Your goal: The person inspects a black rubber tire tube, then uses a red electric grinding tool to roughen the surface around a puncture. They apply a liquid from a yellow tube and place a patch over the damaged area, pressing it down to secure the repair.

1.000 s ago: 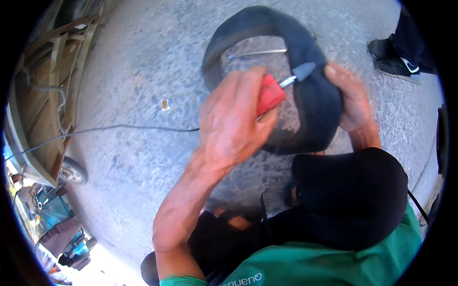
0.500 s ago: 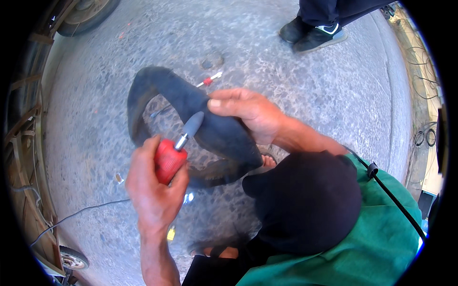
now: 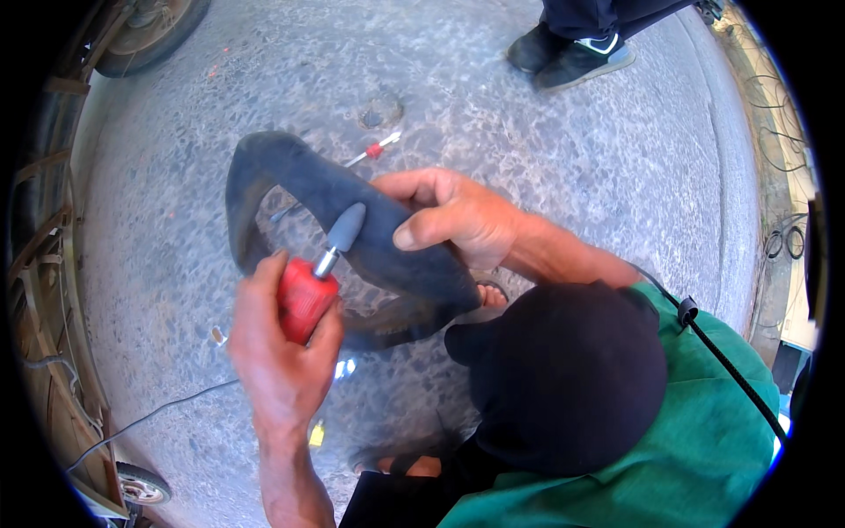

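Note:
My left hand (image 3: 280, 374) grips a red rotary grinder (image 3: 306, 301) with a metal collar and a grey cone-shaped bit (image 3: 347, 227). The bit lies over the edge of a black rubber inner tube (image 3: 295, 167); I cannot tell if it touches. My right hand (image 3: 462, 220) holds this tube from the right, its thumb on the upper face and its fingers over the far edge. The tube is limp and folded into a loop, its lower part (image 3: 387, 326) hanging nearer to me.
Beyond the tube, a red-and-white tool (image 3: 377, 150) lies on the stone floor (image 3: 458, 114). A person's dark shoes (image 3: 581, 66) stand at the far right. A cable (image 3: 167, 407) runs in from the left, past wheels (image 3: 145, 40). A dark cap (image 3: 568, 378) covers the lower right.
My right thumb has shifted down across the tube's face, and the fingers now show over its far edge. The grinder and tube have moved slightly left in the picture.

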{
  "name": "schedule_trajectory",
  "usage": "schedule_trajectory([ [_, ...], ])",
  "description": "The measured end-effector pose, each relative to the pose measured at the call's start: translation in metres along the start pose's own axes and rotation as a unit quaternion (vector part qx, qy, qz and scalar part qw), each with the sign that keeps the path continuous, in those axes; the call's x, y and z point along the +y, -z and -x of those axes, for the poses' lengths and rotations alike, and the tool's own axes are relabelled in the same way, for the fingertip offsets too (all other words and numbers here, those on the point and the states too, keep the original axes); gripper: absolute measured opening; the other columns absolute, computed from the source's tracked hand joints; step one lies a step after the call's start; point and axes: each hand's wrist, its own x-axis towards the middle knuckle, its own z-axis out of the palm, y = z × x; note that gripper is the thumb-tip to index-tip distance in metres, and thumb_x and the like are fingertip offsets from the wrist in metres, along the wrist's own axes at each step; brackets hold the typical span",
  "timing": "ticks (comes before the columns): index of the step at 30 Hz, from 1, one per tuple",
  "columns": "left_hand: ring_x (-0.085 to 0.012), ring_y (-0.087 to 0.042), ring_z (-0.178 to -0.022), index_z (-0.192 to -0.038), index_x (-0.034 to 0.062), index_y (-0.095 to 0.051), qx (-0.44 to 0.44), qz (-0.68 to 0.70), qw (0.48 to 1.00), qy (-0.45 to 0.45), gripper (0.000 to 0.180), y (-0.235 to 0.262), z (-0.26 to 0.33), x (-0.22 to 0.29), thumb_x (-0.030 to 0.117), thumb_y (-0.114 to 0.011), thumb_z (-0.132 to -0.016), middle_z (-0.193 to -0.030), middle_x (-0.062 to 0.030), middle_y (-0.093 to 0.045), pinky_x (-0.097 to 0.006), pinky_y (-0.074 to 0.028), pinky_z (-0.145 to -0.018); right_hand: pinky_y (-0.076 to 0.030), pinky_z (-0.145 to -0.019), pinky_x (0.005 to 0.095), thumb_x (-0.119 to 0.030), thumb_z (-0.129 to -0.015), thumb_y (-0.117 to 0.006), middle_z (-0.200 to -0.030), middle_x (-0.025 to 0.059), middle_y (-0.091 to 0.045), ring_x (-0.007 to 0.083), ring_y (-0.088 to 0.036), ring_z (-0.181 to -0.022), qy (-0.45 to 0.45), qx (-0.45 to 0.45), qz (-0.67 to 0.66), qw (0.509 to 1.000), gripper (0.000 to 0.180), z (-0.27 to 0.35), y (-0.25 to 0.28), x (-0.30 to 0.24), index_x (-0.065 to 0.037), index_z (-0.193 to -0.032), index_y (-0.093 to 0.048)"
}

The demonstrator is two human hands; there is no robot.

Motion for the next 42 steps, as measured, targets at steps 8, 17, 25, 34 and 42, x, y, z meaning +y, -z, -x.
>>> schedule_trajectory([
  [8,-0.0331,-0.066,-0.089,-0.125,0.0024,-0.060,-0.033,-0.018,0.999,0.009,0.055,0.003,0.000,0.014,0.004,-0.082,-0.075,-0.103,-0.0175,-0.064,-0.040,-0.053,-0.076,-0.051,-0.096,0.0326,-0.002,-0.076,-0.062,-0.113,0.0120,-0.069,0.0179,-0.065,-0.101,0.011,-0.016,0.000,1.000,0.050,-0.001,0.004,0.002,0.006,-0.125,-0.063],
  [17,-0.0326,-0.065,-0.085,-0.125,0.0022,-0.060,-0.015,-0.029,0.999,-0.013,0.057,0.003,0.000,0.009,0.003,-0.083,-0.072,-0.098,-0.0167,-0.063,-0.040,-0.053,-0.074,-0.051,-0.097,0.0328,-0.001,-0.076,-0.061,-0.116,0.0121,-0.068,0.0178,-0.064,-0.104,0.003,-0.015,-0.018,1.000,0.054,0.000,0.004,0.004,0.006,-0.129,-0.061],
  [25,-0.0327,-0.065,-0.083,-0.126,0.0030,-0.060,-0.019,-0.067,0.998,0.001,0.058,0.007,0.001,0.016,0.004,-0.083,-0.073,-0.097,-0.0166,-0.062,-0.041,-0.052,-0.071,-0.050,-0.099,0.0335,-0.001,-0.077,-0.063,-0.118,0.0121,-0.067,0.0179,-0.064,-0.107,0.011,0.000,0.012,1.000,0.057,0.001,0.003,0.004,0.006,-0.134,-0.058],
  [34,-0.0332,-0.064,-0.080,-0.125,0.0028,-0.060,-0.018,-0.072,0.997,-0.018,0.058,0.006,-0.001,0.015,0.004,-0.083,-0.072,-0.094,-0.0156,-0.062,-0.041,-0.052,-0.070,-0.050,-0.099,0.0331,0.000,-0.077,-0.062,-0.120,0.0118,-0.067,0.0179,-0.064,-0.107,0.017,-0.014,0.009,1.000,0.058,0.000,0.005,0.006,0.006,-0.135,-0.058],
  [42,-0.0335,-0.066,-0.090,-0.125,0.0009,-0.060,0.022,-0.040,0.999,0.016,0.056,0.005,0.001,0.004,0.003,-0.082,-0.074,-0.104,-0.0176,-0.064,-0.041,-0.053,-0.077,-0.051,-0.096,0.0332,-0.002,-0.077,-0.061,-0.116,0.0121,-0.067,0.0187,-0.064,-0.104,0.007,-0.033,-0.026,0.999,0.056,-0.001,0.010,0.008,0.006,-0.132,-0.058],
])
